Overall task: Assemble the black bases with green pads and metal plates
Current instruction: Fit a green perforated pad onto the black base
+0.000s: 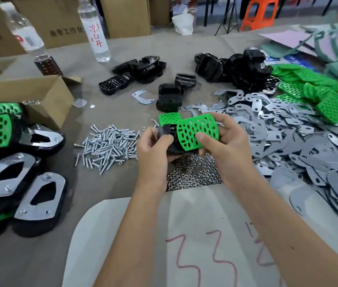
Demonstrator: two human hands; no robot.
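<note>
Bases on cluttered grey table

Screws left of nuts — plates right — bases behind, bottles farther back.

Even, diffuse indoor light, moderately bright, no hard shadows; only soft dark patches under the screws and the finished pieces at left. Specular glare on the metal plates and glossy black bases. Centre reasonably sharp, hands and green pad readable. Strong wide-angle bowing: bottles lean outward, table edge curves. Corners soft and smeared, notably far right and the background
</note>
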